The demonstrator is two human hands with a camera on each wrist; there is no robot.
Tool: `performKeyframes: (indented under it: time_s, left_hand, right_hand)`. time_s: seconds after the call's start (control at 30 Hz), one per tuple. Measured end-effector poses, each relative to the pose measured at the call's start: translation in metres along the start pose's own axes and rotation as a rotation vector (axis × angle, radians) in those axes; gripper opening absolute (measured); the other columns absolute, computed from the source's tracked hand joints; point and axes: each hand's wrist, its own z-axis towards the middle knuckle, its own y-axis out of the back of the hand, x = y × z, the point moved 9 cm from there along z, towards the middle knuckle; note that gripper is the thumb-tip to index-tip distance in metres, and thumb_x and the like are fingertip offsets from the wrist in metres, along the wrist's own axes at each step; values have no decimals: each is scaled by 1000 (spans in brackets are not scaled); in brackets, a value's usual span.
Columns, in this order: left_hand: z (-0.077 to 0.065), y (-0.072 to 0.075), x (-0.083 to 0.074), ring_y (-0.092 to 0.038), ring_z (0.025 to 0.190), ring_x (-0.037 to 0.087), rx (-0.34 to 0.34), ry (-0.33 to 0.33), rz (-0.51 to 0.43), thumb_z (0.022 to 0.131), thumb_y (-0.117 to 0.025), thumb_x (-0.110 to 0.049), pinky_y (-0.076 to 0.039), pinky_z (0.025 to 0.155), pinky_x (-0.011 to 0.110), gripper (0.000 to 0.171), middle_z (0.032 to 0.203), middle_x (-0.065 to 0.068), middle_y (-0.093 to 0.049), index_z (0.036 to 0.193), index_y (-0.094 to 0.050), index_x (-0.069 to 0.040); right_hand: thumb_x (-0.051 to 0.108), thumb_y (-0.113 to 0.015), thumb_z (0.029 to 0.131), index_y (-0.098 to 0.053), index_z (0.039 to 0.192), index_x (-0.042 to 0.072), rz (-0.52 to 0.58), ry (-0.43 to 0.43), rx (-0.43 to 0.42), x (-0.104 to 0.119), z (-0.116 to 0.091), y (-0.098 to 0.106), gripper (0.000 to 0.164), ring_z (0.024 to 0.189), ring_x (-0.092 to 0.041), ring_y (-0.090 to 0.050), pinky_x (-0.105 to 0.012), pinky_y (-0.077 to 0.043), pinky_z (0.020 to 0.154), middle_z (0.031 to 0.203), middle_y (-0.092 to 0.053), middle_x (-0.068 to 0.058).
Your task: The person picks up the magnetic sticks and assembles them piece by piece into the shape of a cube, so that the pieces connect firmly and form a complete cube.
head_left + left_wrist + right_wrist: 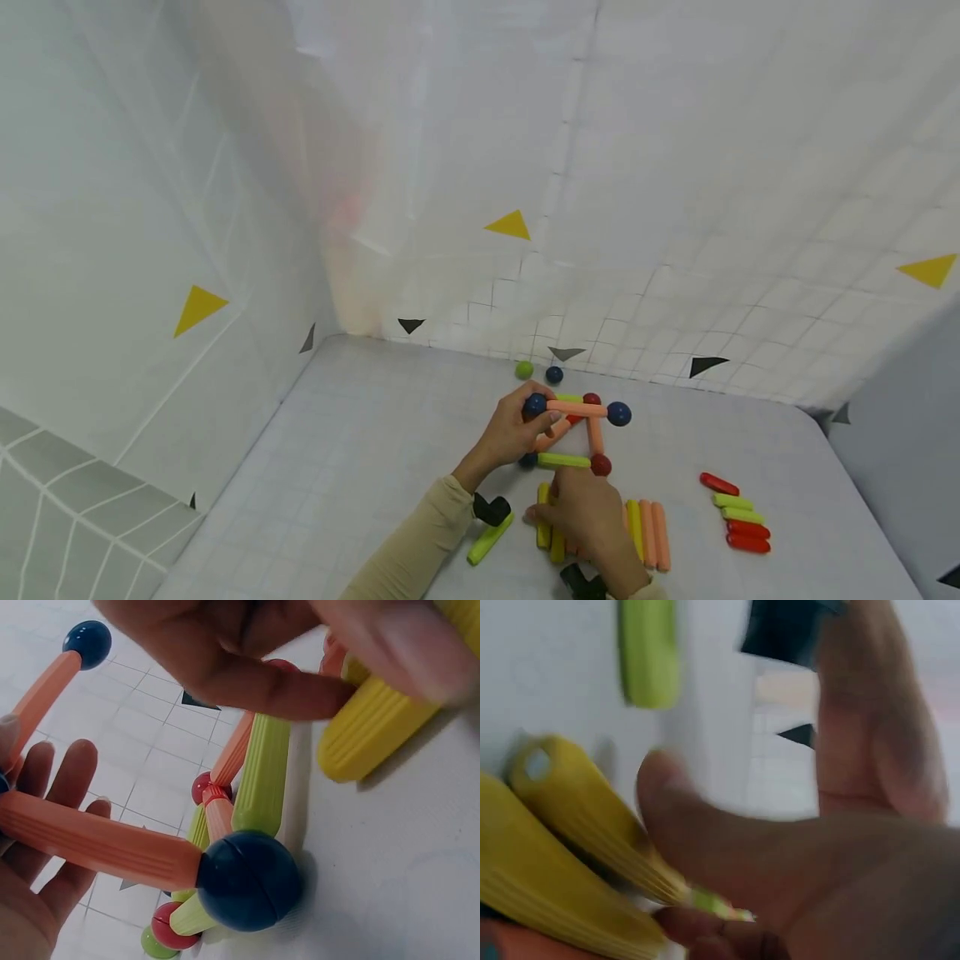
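My left hand (510,433) holds a frame of sticks and balls by its upper left corner, at a dark blue ball (535,405). An orange stick (577,408) runs from there to another blue ball (619,413). Lower in the frame, a lime stick (564,460) meets a red ball (601,465). My right hand (588,508) is down at a row of loose sticks in front of the frame, its thumb and finger around a yellow stick (375,735) at the row's left end. A second yellow stick (540,877) lies beside it.
More orange sticks (660,537) lie in the row, right of the hand. One lime stick (490,540) is apart at left. Several red and lime sticks (747,528) lie at right. A green ball (524,369) and a blue ball (554,375) stand near the back wall.
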Motion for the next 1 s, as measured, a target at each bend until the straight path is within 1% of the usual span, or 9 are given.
performKeyframes:
  time_s: [0.13,0.2,0.3,0.37,0.43,0.57,0.73,0.87,1.0]
  left_hand:
    - [0,-1,0,-73,84,36,8,-4,-5,107,-66,-20,-47,59,20,23,101,26,-71,127,-60,-11]
    - [0,-1,1,-73,86,38,8,-5,-10,107,-66,-20,-52,63,24,23,104,25,-71,127,-59,-11]
    - [-1,-1,4,-74,87,33,6,-12,-6,107,-65,-20,-59,70,32,24,108,27,-70,128,-59,-10]
    - [0,-1,5,-74,86,27,4,-22,0,107,-65,-20,-61,74,37,24,108,27,-70,128,-59,-10]
    - [0,-1,5,-74,84,26,7,-32,-1,108,-64,-19,-61,72,38,23,105,27,-71,128,-58,-9]
    - [1,0,3,-74,82,34,10,-45,-7,108,-63,-19,-60,66,42,22,101,26,-72,127,-58,-9]
    - [2,-1,1,-75,87,38,20,-50,-10,109,-62,-18,-60,74,59,22,107,26,-72,128,-57,-7]
    - [1,0,2,-73,83,38,10,-47,-14,108,-64,-17,-60,66,44,24,104,27,-71,128,-58,-6]
    - [0,1,2,-73,82,33,-3,-46,-23,107,-66,-17,-55,60,27,24,102,26,-71,127,-59,-6]
  right_hand:
    - [48,-93,79,-67,78,10,-5,5,-41,3,0,-4,46,51,-16,-54,-27,-43,49,60,-56,-1]
    - [43,-91,82,-65,73,10,5,8,-52,2,0,-5,43,48,-16,-54,-25,-42,47,57,-55,-1]
    - [36,-87,87,-67,73,9,45,-1,-45,2,1,-7,36,47,-16,-55,-25,-43,46,56,-56,-2]
    - [34,-84,88,-71,78,7,86,-2,-42,2,2,-8,31,48,-16,-56,-25,-44,46,57,-57,-2]
    - [33,-81,90,-72,85,6,135,4,-46,3,3,-6,30,51,-16,-56,-26,-45,48,61,-57,-1]
    - [35,-80,90,-69,95,6,217,13,-126,-5,5,14,31,57,-16,-55,-28,-44,52,69,-59,-1]
    - [30,-78,91,-67,109,2,282,9,-258,-32,7,50,36,65,-16,-56,-29,-46,55,87,-68,-7]
    - [32,-76,93,-62,119,-2,262,22,-358,-52,6,70,45,67,-18,-62,-30,-51,55,105,-75,-18]
    - [36,-74,95,-58,120,-1,225,22,-430,-64,6,77,47,70,-19,-67,-30,-53,57,115,-74,-23]
